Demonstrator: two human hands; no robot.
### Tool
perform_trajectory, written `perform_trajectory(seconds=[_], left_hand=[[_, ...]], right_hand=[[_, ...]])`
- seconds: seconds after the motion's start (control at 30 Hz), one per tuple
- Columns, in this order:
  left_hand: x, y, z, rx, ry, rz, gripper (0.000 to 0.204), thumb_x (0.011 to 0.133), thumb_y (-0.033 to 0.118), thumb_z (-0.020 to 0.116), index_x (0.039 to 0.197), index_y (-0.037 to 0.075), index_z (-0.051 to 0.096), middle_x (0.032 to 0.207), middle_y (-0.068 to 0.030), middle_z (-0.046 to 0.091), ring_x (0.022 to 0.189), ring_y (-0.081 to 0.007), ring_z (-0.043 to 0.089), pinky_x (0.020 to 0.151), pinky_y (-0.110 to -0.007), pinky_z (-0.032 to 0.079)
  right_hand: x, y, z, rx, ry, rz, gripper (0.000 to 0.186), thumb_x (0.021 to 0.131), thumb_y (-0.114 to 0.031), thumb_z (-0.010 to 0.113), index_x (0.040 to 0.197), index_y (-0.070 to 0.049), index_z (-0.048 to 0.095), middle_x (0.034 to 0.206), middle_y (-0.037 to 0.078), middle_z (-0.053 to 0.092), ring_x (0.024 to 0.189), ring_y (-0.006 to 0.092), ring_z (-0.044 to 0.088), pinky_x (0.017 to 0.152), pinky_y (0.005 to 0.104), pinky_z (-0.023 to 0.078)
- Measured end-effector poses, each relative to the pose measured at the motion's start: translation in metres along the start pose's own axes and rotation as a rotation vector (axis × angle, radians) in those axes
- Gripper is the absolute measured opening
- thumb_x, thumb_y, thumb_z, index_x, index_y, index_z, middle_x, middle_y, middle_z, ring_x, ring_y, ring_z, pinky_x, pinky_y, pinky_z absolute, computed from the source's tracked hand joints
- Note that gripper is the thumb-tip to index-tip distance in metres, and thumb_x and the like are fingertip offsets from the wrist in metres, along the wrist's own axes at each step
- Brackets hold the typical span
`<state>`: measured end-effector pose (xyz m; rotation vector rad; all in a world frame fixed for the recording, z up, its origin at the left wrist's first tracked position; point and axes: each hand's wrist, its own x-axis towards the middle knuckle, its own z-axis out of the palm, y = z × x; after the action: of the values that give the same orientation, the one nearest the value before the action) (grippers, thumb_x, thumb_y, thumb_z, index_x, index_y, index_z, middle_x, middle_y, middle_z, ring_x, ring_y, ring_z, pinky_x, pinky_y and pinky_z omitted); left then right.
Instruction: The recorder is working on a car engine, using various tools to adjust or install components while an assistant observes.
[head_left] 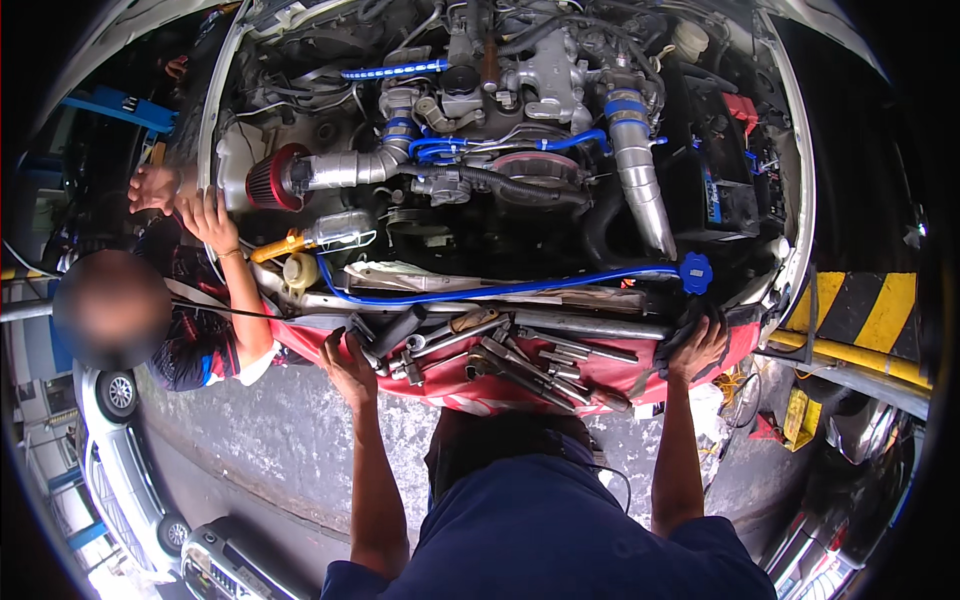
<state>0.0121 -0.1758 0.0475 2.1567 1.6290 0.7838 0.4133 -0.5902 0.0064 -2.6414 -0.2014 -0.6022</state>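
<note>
My left hand (pixel 348 368) rests on the red cover (pixel 420 392) over the car's front edge, fingers stretched out beside the left end of a spread of tools. Close to it are a dark cylindrical handle (pixel 398 330) and several metal sockets and wrenches (pixel 520 372). Toward the right end of the cover, my right hand (pixel 697 352) lies on a crumpled black cloth-like thing (pixel 678 338), its fingers spread. Neither hand visibly lifts anything. A long metal bar (pixel 600 326) lies behind the tools, between my hands.
Beyond the cover lies the open engine bay, with a red cone air filter (pixel 275 178), silver pipes (pixel 640 185), a blue hose (pixel 480 294), a battery (pixel 728 190) and a yellow-handled work lamp (pixel 310 237). A co-worker's hands (pixel 210 220) are at the left fender.
</note>
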Motion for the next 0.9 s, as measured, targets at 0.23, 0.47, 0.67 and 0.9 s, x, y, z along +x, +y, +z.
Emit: perform_trajectory(seconds=[0.23, 0.47, 0.67, 0.9], left_hand=[[0.061, -0.012, 0.021, 0.053, 0.073, 0.113, 0.028, 0.099, 0.02, 0.06, 0.115, -0.003, 0.063, 0.108, -0.0233, 0.063, 0.103, -0.0425, 0.06, 0.09, -0.049, 0.046], [0.11, -0.031, 0.05, 0.04, 0.061, 0.105, 0.04, 0.103, 0.033, 0.055, 0.108, -0.006, 0.064, 0.097, -0.0272, 0.065, 0.095, -0.0466, 0.061, 0.085, -0.05, 0.047], [0.126, -0.053, 0.061, 0.22, -0.02, 0.102, 0.045, 0.103, 0.042, 0.053, 0.118, 0.001, 0.065, 0.11, -0.0223, 0.071, 0.102, -0.0411, 0.065, 0.092, -0.047, 0.043], [0.129, -0.069, 0.066, 0.309, 0.023, 0.149, 0.042, 0.105, 0.036, 0.047, 0.12, 0.001, 0.066, 0.12, -0.0186, 0.07, 0.11, -0.0337, 0.064, 0.095, -0.043, 0.039]], right_hand=[[0.001, 0.008, 0.003, -0.029, 0.014, -0.026, 0.042, 0.107, -0.038, 0.039, 0.128, -0.009, 0.062, 0.132, 0.016, 0.057, 0.121, 0.0368, 0.052, 0.103, 0.0497, 0.037], [0.0, 0.008, 0.009, -0.053, 0.025, -0.04, 0.042, 0.107, -0.036, 0.037, 0.128, -0.009, 0.062, 0.132, 0.015, 0.058, 0.122, 0.0352, 0.052, 0.103, 0.0488, 0.036], [-0.003, 0.009, 0.008, -0.023, 0.03, 0.038, 0.045, 0.106, -0.038, 0.035, 0.128, -0.009, 0.061, 0.132, 0.013, 0.058, 0.124, 0.0347, 0.051, 0.107, 0.048, 0.032], [-0.006, 0.005, 0.007, -0.046, 0.051, -0.007, 0.044, 0.105, -0.035, 0.034, 0.128, -0.008, 0.061, 0.132, 0.015, 0.058, 0.122, 0.0352, 0.051, 0.106, 0.0471, 0.033]])
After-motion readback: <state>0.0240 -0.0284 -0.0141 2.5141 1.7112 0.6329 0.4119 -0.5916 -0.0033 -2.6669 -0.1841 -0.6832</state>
